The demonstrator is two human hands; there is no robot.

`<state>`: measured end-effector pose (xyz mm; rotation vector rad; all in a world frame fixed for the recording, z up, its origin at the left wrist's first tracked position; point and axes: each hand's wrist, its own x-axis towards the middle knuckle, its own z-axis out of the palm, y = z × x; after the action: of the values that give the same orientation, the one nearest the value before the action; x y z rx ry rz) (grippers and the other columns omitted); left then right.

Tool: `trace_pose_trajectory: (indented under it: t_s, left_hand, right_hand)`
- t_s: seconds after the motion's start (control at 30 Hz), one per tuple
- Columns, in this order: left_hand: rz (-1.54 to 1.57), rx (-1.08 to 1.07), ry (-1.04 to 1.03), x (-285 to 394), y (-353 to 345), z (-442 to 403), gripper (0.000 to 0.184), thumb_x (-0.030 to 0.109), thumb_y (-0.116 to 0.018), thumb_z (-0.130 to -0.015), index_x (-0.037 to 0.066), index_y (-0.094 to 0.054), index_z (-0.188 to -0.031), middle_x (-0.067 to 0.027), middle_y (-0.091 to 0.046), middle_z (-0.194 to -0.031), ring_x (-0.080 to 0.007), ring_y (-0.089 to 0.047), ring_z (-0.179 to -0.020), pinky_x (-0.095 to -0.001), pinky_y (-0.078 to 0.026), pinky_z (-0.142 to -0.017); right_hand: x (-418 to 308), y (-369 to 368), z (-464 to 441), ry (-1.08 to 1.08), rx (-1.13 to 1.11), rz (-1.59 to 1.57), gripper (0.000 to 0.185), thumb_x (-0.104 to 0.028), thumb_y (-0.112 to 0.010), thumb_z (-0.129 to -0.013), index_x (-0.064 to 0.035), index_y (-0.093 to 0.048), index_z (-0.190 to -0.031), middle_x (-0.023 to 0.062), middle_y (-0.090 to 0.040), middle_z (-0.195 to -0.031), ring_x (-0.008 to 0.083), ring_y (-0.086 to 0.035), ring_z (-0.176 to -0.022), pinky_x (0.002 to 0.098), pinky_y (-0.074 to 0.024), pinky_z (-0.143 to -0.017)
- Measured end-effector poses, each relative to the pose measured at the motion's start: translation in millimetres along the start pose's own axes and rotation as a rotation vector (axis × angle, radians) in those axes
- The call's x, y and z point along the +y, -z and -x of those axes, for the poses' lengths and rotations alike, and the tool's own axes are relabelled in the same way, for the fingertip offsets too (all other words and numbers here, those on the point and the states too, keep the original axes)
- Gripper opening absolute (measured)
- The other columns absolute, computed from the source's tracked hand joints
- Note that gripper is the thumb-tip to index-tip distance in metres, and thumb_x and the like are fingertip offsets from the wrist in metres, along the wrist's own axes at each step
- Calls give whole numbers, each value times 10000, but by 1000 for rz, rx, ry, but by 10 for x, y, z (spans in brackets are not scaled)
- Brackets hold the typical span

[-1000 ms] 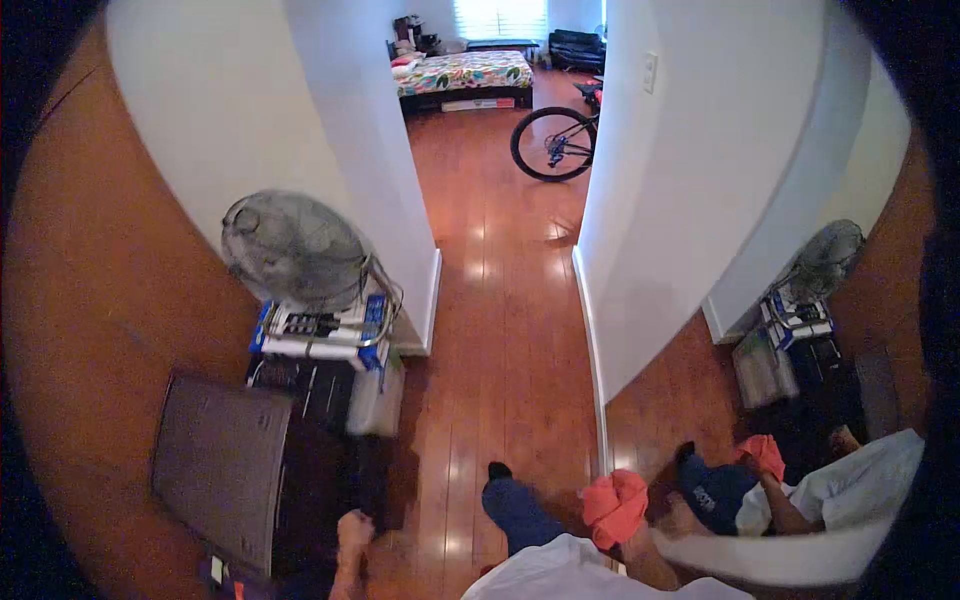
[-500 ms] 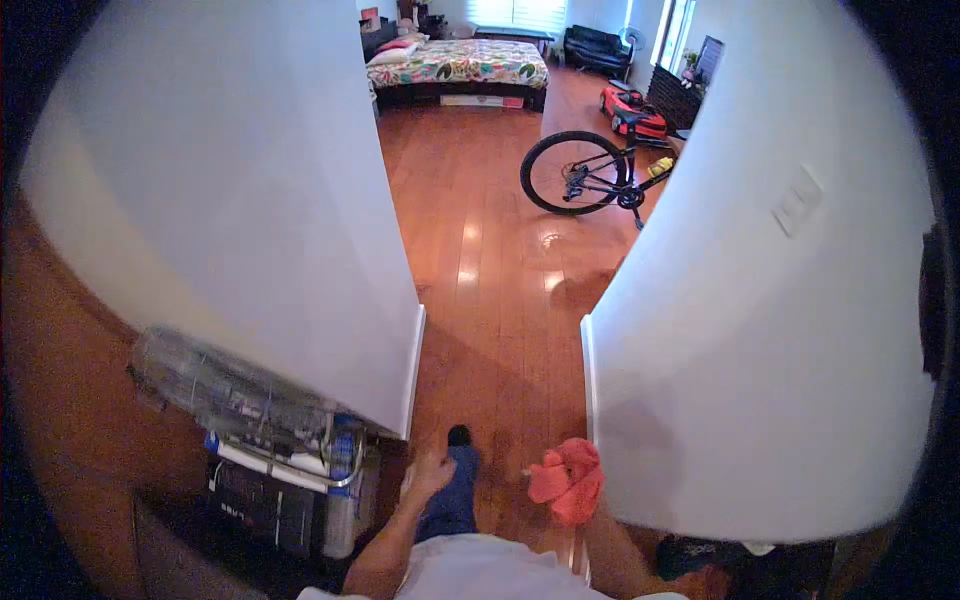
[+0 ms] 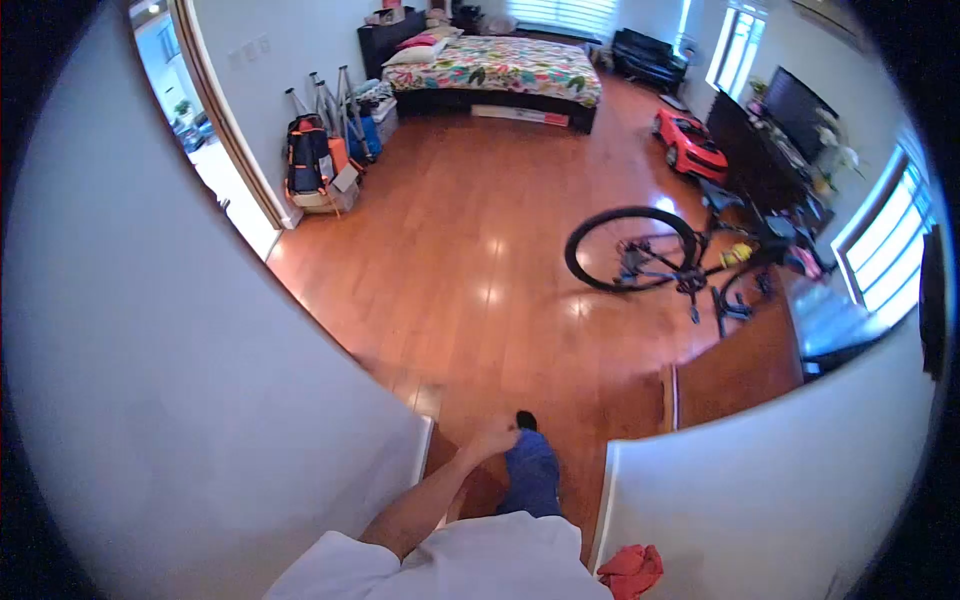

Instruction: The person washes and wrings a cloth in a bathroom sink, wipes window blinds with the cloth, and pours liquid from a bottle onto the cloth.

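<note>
My left hand [image 3: 490, 441] is held out in front of me above the wood floor, close to my blue trouser leg [image 3: 533, 470] and dark shoe [image 3: 526, 421]. Its fingers look loosely curled, with nothing visible in them. A coral-red cloth [image 3: 632, 573] hangs bunched at my right side, beside the white wall end at the bottom of the view. My right hand is hidden by the cloth and my white shirt [image 3: 480, 560]; the cloth appears held in it.
White walls [image 3: 200, 350] flank me at an opening. Beyond it, a black bicycle [image 3: 690, 270] stands right, near a wooden cabinet [image 3: 740, 370]. Farther off are a red toy car [image 3: 690, 145], a bed [image 3: 500, 70], a black sofa [image 3: 648, 62], and a backpack [image 3: 308, 158] with tripods [image 3: 345, 110] at left.
I have moved forward through the opening, and more of the room shows. The stacked items at lower left are out of view. The red cloth has dropped lower and back; my left hand swung forward.
</note>
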<state>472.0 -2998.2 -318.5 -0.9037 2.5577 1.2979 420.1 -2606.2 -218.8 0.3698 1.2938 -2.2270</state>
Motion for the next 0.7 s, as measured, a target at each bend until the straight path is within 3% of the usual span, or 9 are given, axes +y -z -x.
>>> trace_pose_trajectory:
  t_s: [0.07,0.1,0.23,0.3,0.43,0.5,0.57,0.63,0.7]
  left_hand:
    - [25,107,87,-425,398,-489,267,255,-576,-780,36,-706,-861,-159,-681,-751,-264,-663,-697,-424,-524,-665]
    - [55,187,167,-567,632,-795,265,257,-575,-773,45,-711,-856,-146,-686,-748,-262,-666,-696,-415,-529,-670]
    - [215,422,423,-1036,1769,-1497,283,257,-554,-755,16,-699,-775,-179,-678,-721,-311,-683,-714,-414,-532,-661]
    - [491,485,582,-1241,2529,-1802,273,250,-556,-746,20,-703,-760,-184,-673,-702,-313,-686,-713,-416,-533,-678]
    - [487,634,700,-2089,3517,-2587,271,238,-555,-742,18,-708,-777,-194,-678,-730,-327,-686,-739,-408,-536,-698]
    - [540,693,782,-2510,3847,-2976,274,230,-546,-745,14,-709,-787,-226,-674,-763,-347,-682,-766,-413,-536,-707]
    - [465,761,684,-2921,4560,-3357,276,229,-544,-749,18,-712,-807,-254,-665,-803,-364,-677,-809,-434,-532,-746]
    - [675,713,769,-2961,4806,-3507,275,238,-553,-751,16,-708,-798,-269,-656,-807,-374,-673,-822,-460,-519,-782]
    - [639,717,738,-3108,5308,-3565,283,245,-556,-754,13,-704,-818,-263,-656,-811,-381,-667,-815,-468,-517,-767]
  right_hand:
    - [79,-418,-1044,-51,186,-134,362,-384,-458,-875,-155,-333,-624,-9,-311,-509,152,-362,-449,289,-308,-410]
    - [100,-760,-1554,-52,166,-99,343,-376,-462,-871,-147,-344,-643,-1,-325,-529,156,-373,-463,295,-319,-422]
    - [-37,-3076,-3270,-3,-193,237,278,-344,-476,-854,-116,-391,-719,31,-382,-608,174,-421,-520,318,-362,-467]
    - [-9,-4404,-3951,58,-398,383,254,-327,-483,-846,-100,-414,-757,47,-410,-648,182,-444,-549,330,-383,-490]
    - [230,-6694,-4925,256,-706,587,229,-295,-498,-829,-69,-460,-833,79,-466,-727,200,-492,-606,353,-426,-535]
    - [467,-7417,-5244,297,-737,644,233,-279,-505,-820,-53,-483,-871,95,-494,-767,209,-515,-634,365,-447,-558]
    - [836,-7842,-5530,244,-691,625,246,-263,-512,-812,-38,-506,-909,111,-522,-807,217,-539,-663,377,-469,-580]
    - [1114,-8146,-5633,156,-571,630,267,-247,-519,-803,-22,-529,-947,126,-550,-846,226,-563,-692,388,-490,-603]
    - [1439,-8522,-5725,47,-451,593,295,-231,-527,-795,-6,-552,-985,142,-579,-886,235,-586,-720,400,-512,-626]
